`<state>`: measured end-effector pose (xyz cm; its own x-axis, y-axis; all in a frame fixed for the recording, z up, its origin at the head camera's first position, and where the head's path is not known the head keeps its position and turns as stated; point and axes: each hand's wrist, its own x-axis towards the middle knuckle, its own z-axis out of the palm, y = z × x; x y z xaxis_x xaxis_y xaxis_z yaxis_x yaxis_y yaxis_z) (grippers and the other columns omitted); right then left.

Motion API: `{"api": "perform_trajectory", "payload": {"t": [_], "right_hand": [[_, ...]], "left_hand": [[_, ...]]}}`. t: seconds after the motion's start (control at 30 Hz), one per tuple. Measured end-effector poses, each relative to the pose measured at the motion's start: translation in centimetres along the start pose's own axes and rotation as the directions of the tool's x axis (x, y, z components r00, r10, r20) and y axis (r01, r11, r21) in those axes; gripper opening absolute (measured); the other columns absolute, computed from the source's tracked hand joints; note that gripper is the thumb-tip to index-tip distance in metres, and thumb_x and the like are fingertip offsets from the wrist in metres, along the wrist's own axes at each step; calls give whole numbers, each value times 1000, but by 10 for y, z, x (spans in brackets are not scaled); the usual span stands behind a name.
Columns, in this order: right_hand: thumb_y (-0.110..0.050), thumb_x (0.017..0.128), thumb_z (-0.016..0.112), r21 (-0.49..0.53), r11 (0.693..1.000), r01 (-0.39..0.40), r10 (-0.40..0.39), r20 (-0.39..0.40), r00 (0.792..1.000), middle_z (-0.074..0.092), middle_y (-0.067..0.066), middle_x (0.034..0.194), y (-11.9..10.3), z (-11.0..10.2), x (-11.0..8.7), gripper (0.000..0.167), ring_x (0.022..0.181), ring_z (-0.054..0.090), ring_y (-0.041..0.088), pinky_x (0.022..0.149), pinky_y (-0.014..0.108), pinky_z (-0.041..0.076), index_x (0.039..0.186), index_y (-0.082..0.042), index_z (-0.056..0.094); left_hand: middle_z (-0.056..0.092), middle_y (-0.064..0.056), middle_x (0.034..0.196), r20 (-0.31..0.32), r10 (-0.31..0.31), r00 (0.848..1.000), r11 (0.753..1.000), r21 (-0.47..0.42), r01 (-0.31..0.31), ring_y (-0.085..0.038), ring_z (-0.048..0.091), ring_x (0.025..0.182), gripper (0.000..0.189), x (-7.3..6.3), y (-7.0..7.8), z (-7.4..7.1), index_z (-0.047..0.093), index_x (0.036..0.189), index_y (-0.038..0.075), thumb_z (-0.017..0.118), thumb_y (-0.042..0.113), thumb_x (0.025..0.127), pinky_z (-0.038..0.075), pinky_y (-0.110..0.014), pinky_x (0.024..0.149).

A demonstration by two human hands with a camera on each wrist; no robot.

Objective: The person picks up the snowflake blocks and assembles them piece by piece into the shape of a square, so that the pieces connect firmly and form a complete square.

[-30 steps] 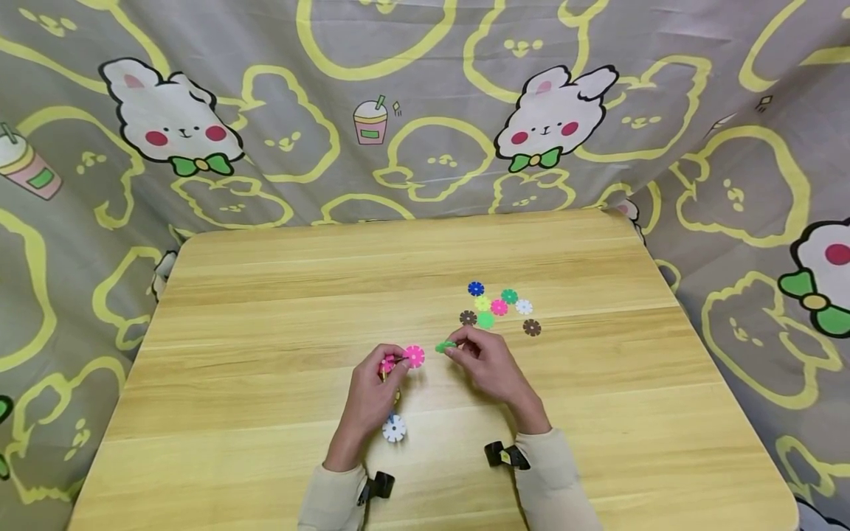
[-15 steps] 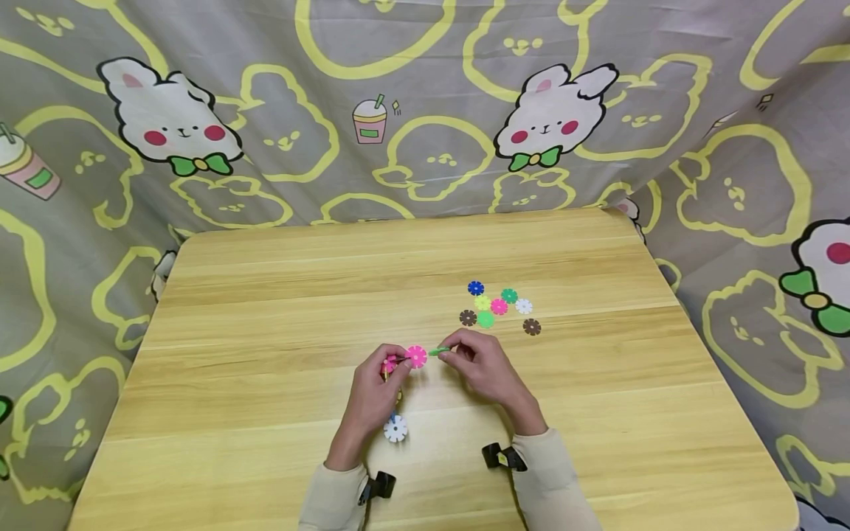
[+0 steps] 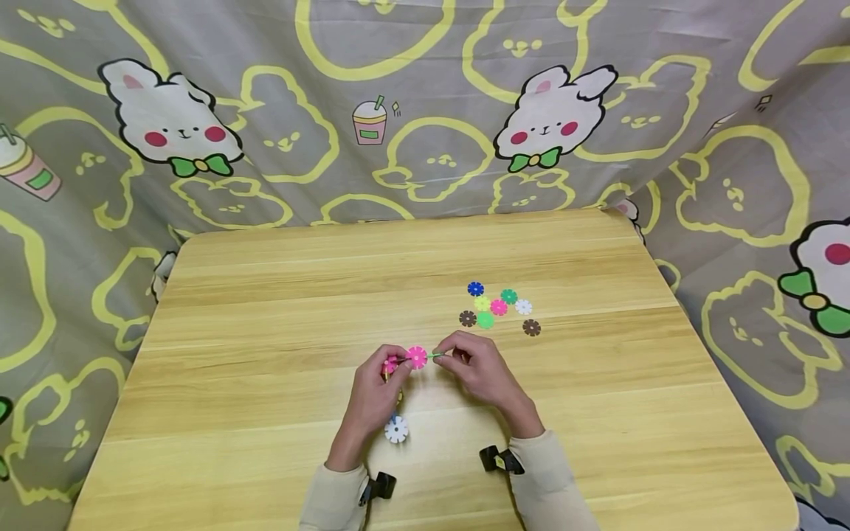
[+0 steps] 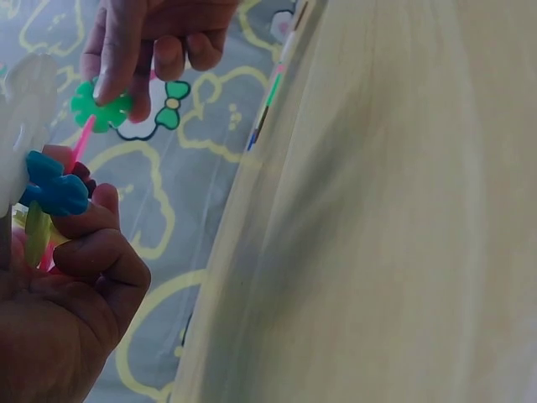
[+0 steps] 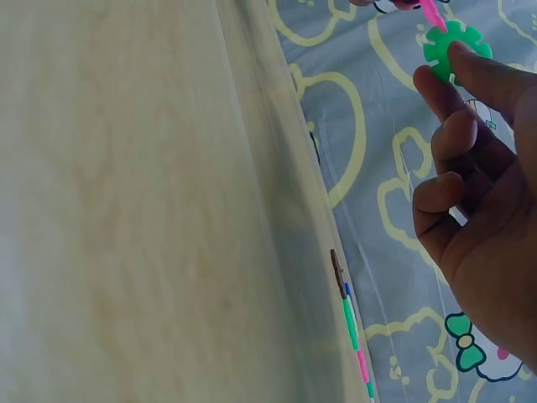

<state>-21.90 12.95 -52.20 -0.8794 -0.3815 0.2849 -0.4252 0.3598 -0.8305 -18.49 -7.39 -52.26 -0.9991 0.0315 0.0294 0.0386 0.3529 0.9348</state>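
My left hand [image 3: 375, 391] grips a chain of interlocking notched plastic discs. At its right end a pink disc [image 3: 417, 358] faces the head camera. A white disc [image 3: 396, 429] hangs at the chain's lower end, and a blue disc [image 4: 55, 189] joins it in the left wrist view. The fingers hide part of the chain. Between thumb and forefinger, my right hand [image 3: 483, 372] pinches a green notched disc [image 5: 454, 50], held edge-on to the head camera. The green disc's edge meets the pink disc's rim at right angles.
Several loose discs lie flat on the wooden table [image 3: 265, 310] beyond my right hand, among them a blue disc [image 3: 475, 289], a white disc [image 3: 524, 307] and a brown disc [image 3: 532, 327]. A patterned curtain [image 3: 425, 88] hangs behind the table.
My right hand has moved left and slightly down, bringing the green disc from a gap away up to the pink disc's edge. The left hand and chain have hardly moved.
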Motion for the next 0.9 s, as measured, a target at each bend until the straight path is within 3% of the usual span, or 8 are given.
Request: {"api": "perform_trajectory", "payload": {"t": [0.27,0.63,0.9], "right_hand": [[-8,84,72,2,999,34,-34,-27,999,66,-3,78,0,1,0,8,63,49,7,56,20,42,88,-16,71],[-3,82,73,17,993,116,-114,-91,989,67,-2,77,1,5,2,9,63,52,4,55,20,46,84,-12,71],[-5,83,73,4,993,118,-117,-83,990,67,-2,77,2,6,2,8,62,50,4,55,20,44,85,-13,71]], "left_hand": [[56,0,77,-2,2,1000,1000,10,-2,-9,44,61,5,0,1,1,64,98,18,64,19,94,38,-22,55],[55,-5,76,4,-71,997,997,3,71,-12,45,64,7,2,8,5,64,100,7,63,8,93,37,-20,59],[54,-1,75,-2,-32,999,999,-22,32,-9,45,62,5,0,4,4,64,97,15,64,14,93,38,-20,57]]}}
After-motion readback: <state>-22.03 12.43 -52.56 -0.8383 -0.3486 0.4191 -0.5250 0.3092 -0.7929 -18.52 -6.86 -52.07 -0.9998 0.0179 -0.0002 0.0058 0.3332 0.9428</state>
